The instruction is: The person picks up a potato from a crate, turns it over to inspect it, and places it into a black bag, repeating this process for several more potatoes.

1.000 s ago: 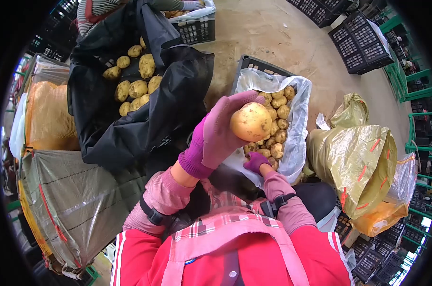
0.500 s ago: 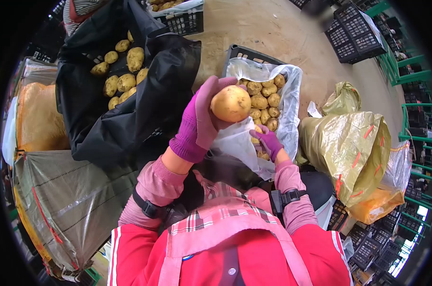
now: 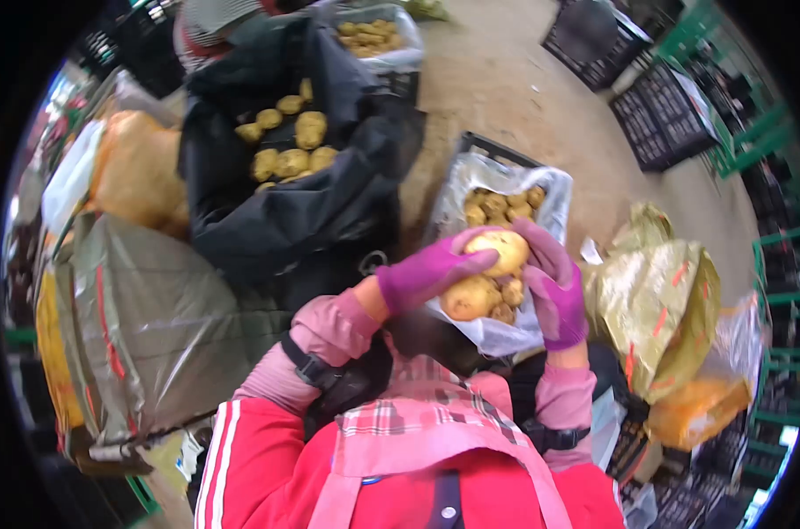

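Potato (image 3: 503, 250) clasped above the lined crate (image 3: 504, 152).
Left hand (image 3: 433, 268) grips from nine o'clock; right hand (image 3: 555, 289), as far as blur shows, meets it at three. Even, gentle pressure should avoid bruising.

the left hand (image 3: 435, 269) has moved over the crate (image 3: 502, 149) to meet the right hand (image 3: 554, 286), both now gripping a pale potato (image 3: 504, 250); a large potato (image 3: 471, 299) now shows below.

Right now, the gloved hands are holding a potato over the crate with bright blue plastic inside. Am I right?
Nearly! The plastic liner is whitish, not bright blue, as the head view shows. The gloved left hand and right hand do hold a potato over the crate.
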Motion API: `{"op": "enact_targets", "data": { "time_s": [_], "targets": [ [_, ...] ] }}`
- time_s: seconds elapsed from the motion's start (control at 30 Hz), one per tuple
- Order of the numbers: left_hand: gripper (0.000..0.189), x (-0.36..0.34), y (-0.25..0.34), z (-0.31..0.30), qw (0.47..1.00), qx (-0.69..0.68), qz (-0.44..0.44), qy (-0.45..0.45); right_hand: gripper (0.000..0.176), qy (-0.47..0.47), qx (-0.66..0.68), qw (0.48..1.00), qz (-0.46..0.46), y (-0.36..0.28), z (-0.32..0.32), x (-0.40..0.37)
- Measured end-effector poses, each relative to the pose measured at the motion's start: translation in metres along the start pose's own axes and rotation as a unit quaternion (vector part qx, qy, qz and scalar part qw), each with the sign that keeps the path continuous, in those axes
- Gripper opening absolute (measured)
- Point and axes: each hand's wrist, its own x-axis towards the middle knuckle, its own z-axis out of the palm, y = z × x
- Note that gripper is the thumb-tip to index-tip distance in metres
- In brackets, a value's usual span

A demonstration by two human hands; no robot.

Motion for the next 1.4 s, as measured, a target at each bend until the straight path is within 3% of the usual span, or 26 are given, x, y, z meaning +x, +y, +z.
{"op": "enact_targets", "data": {
  "time_s": [0.1, 0.13, 0.27, 0.37, 0.47, 0.53, 0.57, 0.67, 0.8, 0.93, 1.03, 1.13, 1.2, 1.3, 1.4],
  "targets": [
    [0.069, -0.036, 0.011, 0.001, 0.995, -0.08, 0.052, 0.02, 0.052, 0.071, 0.07, 0.994, -0.043, 0.014, 0.01, 0.005],
    [0.073, -0.051, 0.021, 0.0, 0.992, -0.017, 0.109, 0.059, 0.05, 0.098, 0.051, 0.994, -0.019, 0.019, 0.003, 0.007],
    [0.072, -0.148, 0.106, 0.027, 0.937, -0.144, 0.233, 0.219, 0.052, 0.122, -0.012, 0.992, 0.032, 0.045, -0.024, 0.012],
    [0.07, -0.219, 0.149, 0.019, 0.821, -0.186, 0.46, 0.284, 0.052, 0.122, -0.06, 0.989, 0.054, 0.053, -0.032, 0.019],
    [0.069, -0.272, 0.168, 0.006, 0.622, -0.232, 0.678, 0.316, 0.052, 0.11, -0.078, 0.989, 0.064, 0.054, -0.032, 0.026],
    [0.066, -0.286, 0.154, -0.004, 0.632, -0.254, 0.683, 0.264, 0.052, 0.115, -0.095, 0.987, 0.066, 0.053, -0.03, 0.026],
    [0.065, -0.286, 0.15, -0.011, 0.64, -0.268, 0.68, 0.237, 0.052, 0.116, -0.096, 0.986, 0.066, 0.052, -0.03, 0.025],
    [0.057, -0.228, 0.135, -0.016, 0.73, -0.206, 0.576, 0.304, 0.051, 0.088, -0.098, 0.99, 0.052, 0.054, -0.044, 0.024],
    [0.056, -0.116, 0.113, -0.016, 0.87, -0.097, 0.328, 0.356, 0.05, 0.13, -0.141, 0.98, 0.046, 0.048, -0.07, 0.029],
    [0.048, -0.019, 0.081, -0.022, 0.954, 0.095, 0.114, 0.261, 0.041, 0.185, -0.19, 0.96, 0.087, 0.074, -0.128, 0.051],
    [0.042, 0.024, 0.043, -0.026, 0.966, 0.087, 0.018, 0.244, 0.05, 0.188, -0.372, 0.896, 0.151, 0.163, -0.196, 0.058],
    [0.04, 0.033, 0.024, -0.024, 0.964, 0.098, -0.047, 0.244, 0.052, 0.101, -0.5, 0.807, 0.299, 0.233, -0.186, 0.045],
    [0.04, 0.039, 0.026, -0.022, 0.969, 0.086, -0.059, 0.225, 0.05, 0.029, -0.687, 0.635, 0.351, 0.248, -0.151, 0.035],
    [0.041, 0.052, 0.02, -0.028, 0.967, 0.109, -0.064, 0.219, 0.047, 0.026, -0.786, 0.518, 0.338, 0.276, -0.138, 0.035],
    [0.042, 0.055, 0.009, -0.03, 0.967, 0.11, -0.07, 0.217, 0.055, -0.083, -0.68, 0.566, 0.459, 0.252, -0.155, 0.055]
  ]
}}
